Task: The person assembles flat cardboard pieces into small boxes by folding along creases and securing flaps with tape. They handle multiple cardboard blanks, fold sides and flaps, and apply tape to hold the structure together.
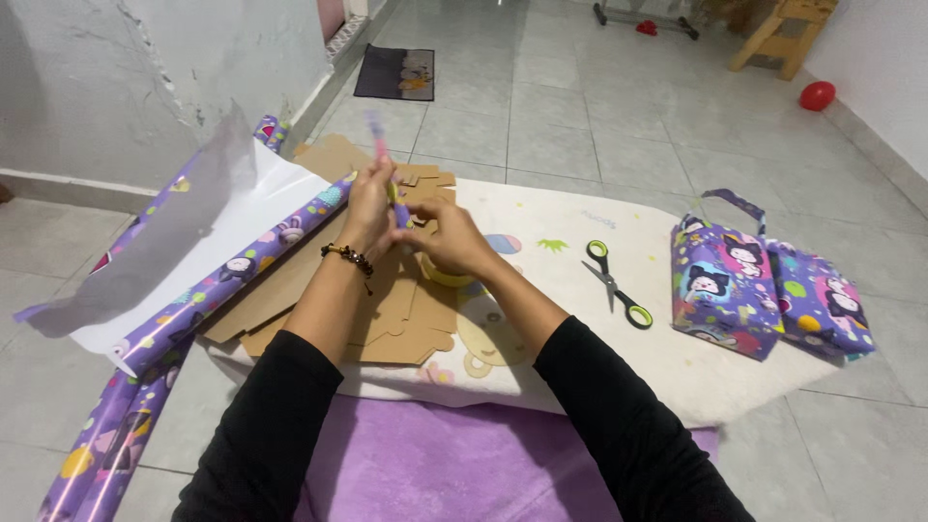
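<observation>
We count two hands at work over the flat brown cardboard pieces (pixel 387 309): our left hand (pixel 370 205) grips a thin purple strip (pixel 379 145) that stands up blurred, and our right hand (pixel 449 242) closes on a yellowish tape roll (pixel 447 275), mostly hidden beneath it. Beside them lie one pair of green-handled scissors (pixel 615 285), two wrapped purple parcels (pixel 768 290), and two purple wrapping-paper rolls (pixel 232 280), the lower one cut off at the frame edge.

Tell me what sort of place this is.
Probably a room at home, used for gift wrapping on the tiled floor: a doormat near the wall, a red balloon, and wrapping paper rolls beside scissors.
</observation>
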